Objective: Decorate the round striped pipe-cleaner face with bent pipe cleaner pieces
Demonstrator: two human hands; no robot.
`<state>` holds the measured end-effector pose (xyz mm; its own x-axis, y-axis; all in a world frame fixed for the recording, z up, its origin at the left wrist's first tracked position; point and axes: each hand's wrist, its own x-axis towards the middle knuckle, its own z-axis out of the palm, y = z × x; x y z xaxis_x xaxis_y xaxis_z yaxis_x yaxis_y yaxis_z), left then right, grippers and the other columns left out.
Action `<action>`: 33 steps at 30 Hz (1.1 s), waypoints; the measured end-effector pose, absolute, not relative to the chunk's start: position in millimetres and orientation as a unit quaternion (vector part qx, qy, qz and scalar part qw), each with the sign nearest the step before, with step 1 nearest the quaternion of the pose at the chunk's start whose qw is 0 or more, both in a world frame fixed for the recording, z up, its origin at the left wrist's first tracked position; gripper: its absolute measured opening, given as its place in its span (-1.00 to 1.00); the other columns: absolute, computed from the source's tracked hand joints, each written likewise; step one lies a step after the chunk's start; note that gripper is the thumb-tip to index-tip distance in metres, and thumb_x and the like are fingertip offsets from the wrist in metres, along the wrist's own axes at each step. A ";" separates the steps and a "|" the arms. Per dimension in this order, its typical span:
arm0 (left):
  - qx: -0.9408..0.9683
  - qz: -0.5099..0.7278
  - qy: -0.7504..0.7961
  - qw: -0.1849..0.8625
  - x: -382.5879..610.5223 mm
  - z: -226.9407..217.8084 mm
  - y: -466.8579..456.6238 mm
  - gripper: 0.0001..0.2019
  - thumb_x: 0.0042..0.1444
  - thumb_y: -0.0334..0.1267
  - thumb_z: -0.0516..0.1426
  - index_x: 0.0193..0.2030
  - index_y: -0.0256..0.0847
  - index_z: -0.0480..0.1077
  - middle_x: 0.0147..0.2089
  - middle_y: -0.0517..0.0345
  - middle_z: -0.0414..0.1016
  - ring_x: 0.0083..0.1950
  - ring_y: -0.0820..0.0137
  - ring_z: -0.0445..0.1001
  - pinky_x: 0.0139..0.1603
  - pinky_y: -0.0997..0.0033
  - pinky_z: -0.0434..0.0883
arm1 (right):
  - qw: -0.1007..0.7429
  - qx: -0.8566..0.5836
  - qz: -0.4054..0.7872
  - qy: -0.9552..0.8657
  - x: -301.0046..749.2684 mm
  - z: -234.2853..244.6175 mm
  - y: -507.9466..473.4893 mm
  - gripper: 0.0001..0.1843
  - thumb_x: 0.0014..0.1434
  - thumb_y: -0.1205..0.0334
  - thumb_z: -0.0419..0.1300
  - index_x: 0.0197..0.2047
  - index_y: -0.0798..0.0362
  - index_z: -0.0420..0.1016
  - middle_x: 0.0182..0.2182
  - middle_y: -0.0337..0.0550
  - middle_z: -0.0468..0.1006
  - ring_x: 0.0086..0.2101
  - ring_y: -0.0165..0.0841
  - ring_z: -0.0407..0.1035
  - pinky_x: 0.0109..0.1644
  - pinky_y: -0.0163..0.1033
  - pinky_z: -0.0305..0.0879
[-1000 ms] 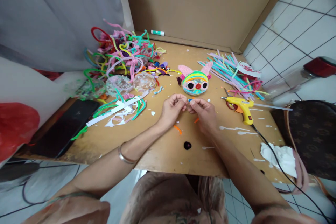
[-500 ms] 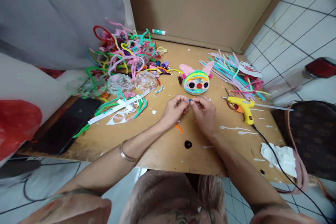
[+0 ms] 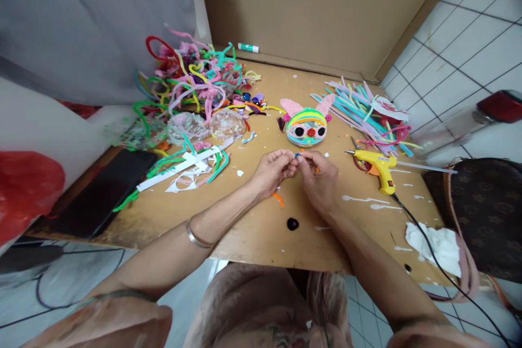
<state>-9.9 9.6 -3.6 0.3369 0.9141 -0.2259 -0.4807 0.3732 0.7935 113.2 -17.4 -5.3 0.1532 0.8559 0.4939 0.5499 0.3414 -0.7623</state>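
Note:
Over the middle of the table, my left hand and my right hand meet at the fingertips. Between them is a small blue piece, too small for me to name, pinched by the right thumb and finger. The left fingers are closed and press right beside it; whether they grip it too is hidden. Just beyond the hands stands a colourful animal-face craft with pink ears, black eyes and a red nose. An orange scrap and a black round piece lie nearer to me.
At the right are a yellow hot glue gun with its cord, pipe cleaners and a crumpled tissue. A tangled heap of pipe cleaners, paper scraps and a black phone occupy the left. A glue stick lies at the back.
The fingers have shifted slightly around the small blue piece, and the right hand's knuckles have turned a little. The objects on the table stay where they were.

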 end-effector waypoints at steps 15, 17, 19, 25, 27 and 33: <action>0.443 0.549 0.376 0.601 -16.4 -9.0 13.5 -0.84 0.00 -0.22 0.24 -0.41 -0.27 0.41 -0.53 0.28 0.36 -0.54 0.61 0.24 -0.47 0.55 0.19 | 0.572 -0.562 0.323 -0.503 114.3 5.7 -16.1 -0.70 0.17 -0.01 0.18 -0.30 0.05 0.57 -0.41 -0.19 0.62 -0.46 -0.40 0.45 -0.30 -0.25 0.41; 0.444 0.545 0.390 0.595 -16.4 -8.5 14.2 -0.87 -0.01 -0.25 0.22 -0.42 -0.28 0.41 -0.55 0.29 0.34 -0.55 0.61 0.23 -0.48 0.56 0.18 | 0.575 -0.567 0.297 -0.510 114.7 5.4 -15.9 -0.73 0.16 0.02 0.19 -0.31 0.05 0.55 -0.45 -0.21 0.59 -0.47 -0.40 0.43 -0.31 -0.26 0.38; 0.443 0.541 0.401 0.592 -16.1 -8.7 14.4 -0.88 -0.02 -0.27 0.22 -0.42 -0.27 0.41 -0.58 0.31 0.33 -0.57 0.61 0.22 -0.49 0.57 0.18 | 0.559 -0.573 0.266 -0.537 114.2 5.3 -17.3 -0.77 0.16 0.06 0.19 -0.33 0.05 0.54 -0.48 -0.23 0.57 -0.46 -0.40 0.42 -0.31 -0.27 0.36; 0.435 0.541 0.398 0.600 -14.4 -9.0 12.5 -0.88 -0.05 -0.26 0.22 -0.43 -0.28 0.42 -0.60 0.31 0.32 -0.59 0.62 0.21 -0.51 0.57 0.16 | 0.525 -0.583 0.217 -0.581 111.4 4.2 -20.7 -0.82 0.14 0.12 0.19 -0.37 0.03 0.53 -0.42 -0.19 0.61 -0.41 -0.37 0.44 -0.27 -0.25 0.35; 0.430 0.538 0.393 0.609 -13.7 -8.1 11.3 -0.88 -0.06 -0.26 0.23 -0.44 -0.28 0.42 -0.61 0.31 0.32 -0.59 0.62 0.21 -0.51 0.58 0.17 | 0.532 -0.587 0.250 -0.557 110.5 3.9 -19.8 -0.82 0.11 0.11 0.21 -0.38 0.04 0.53 -0.44 -0.20 0.61 -0.44 -0.38 0.43 -0.29 -0.25 0.36; 0.423 0.527 0.372 0.636 -12.6 -5.2 8.0 -0.83 -0.07 -0.22 0.26 -0.44 -0.29 0.42 -0.55 0.28 0.37 -0.57 0.62 0.25 -0.51 0.58 0.20 | 0.553 -0.566 0.354 -0.499 108.9 4.9 -16.8 -0.82 0.02 0.11 0.26 -0.42 0.06 0.50 -0.56 -0.27 0.52 -0.52 -0.43 0.37 -0.37 -0.30 0.32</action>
